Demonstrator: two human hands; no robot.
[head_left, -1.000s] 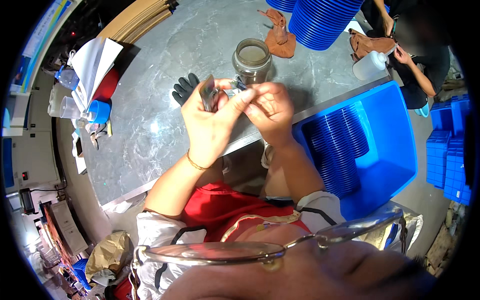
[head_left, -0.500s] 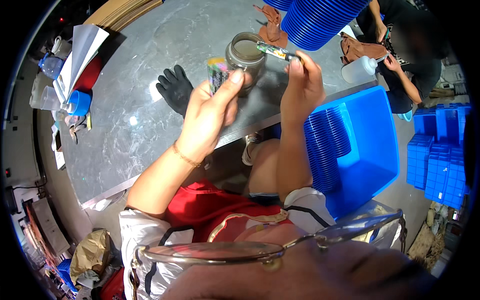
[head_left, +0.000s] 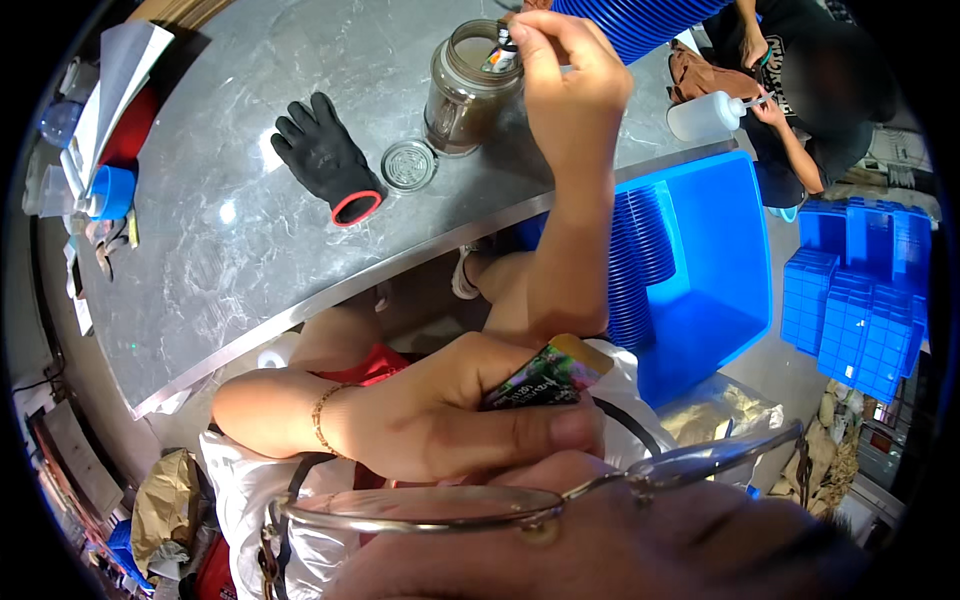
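Note:
My left hand [head_left: 450, 415] is close to my chest, its fingers wrapped round a small dark printed packet [head_left: 548, 378] with green and purple on it. Over the table, my right hand [head_left: 575, 75] pinches a slim printed packet [head_left: 500, 58], whose lower end is in the mouth of a clear jar [head_left: 460, 112]. The jar stands upright without a lid and looks brownish-grey inside. A round, clear-looking lid [head_left: 408, 166] lies beside it. Left of the lid rests a black glove [head_left: 325, 155] with a red cuff edge.
Blue ringed stacks [head_left: 640, 25] stand at the table's far side. A blue bin [head_left: 715, 290] with more stacks is at the right, near blue crates [head_left: 850, 300]. Another person sits far right by a squeeze bottle [head_left: 705, 117]. Papers [head_left: 115, 90] and a blue cup [head_left: 112, 192] are left.
My left hand has drawn back from the jar to my chest with its packet. My right hand has moved up and left, bringing the slim packet into the jar's mouth.

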